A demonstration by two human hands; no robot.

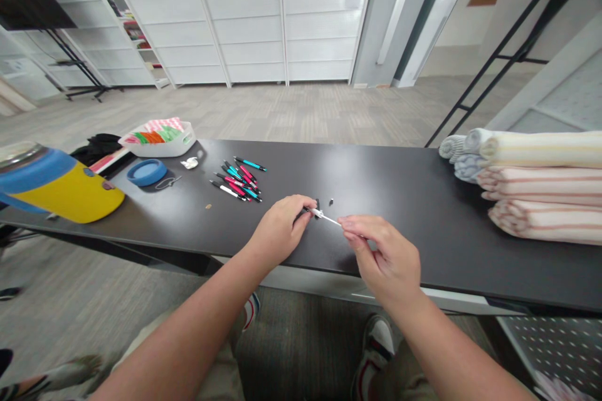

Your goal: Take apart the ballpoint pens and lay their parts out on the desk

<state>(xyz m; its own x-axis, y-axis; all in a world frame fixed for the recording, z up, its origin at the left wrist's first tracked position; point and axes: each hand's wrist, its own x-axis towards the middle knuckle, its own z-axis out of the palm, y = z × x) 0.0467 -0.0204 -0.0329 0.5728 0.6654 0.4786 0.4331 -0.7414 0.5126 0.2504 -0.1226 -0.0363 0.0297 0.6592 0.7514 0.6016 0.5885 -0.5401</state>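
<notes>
My left hand (pixel 282 225) pinches a white pen barrel (pixel 318 213) with black parts, just above the dark table. My right hand (pixel 388 254) pinches the far end of a thin white pen refill (pixel 332 220). The refill lines up with the barrel's right end; how far it reaches inside is hidden. A small dark piece (pixel 331 201) lies on the table just beyond the barrel. Left of my hands is a loose pile of pens (pixel 237 183) in pink, teal and white with black tips.
Rolled striped towels (pixel 540 185) are stacked at the right. A yellow and blue jug (pixel 70 185), a blue lid (pixel 147 172) and a white basket (pixel 162 147) with colourful packets stand at the left. The dark table (pixel 399 182) has its near edge below my wrists.
</notes>
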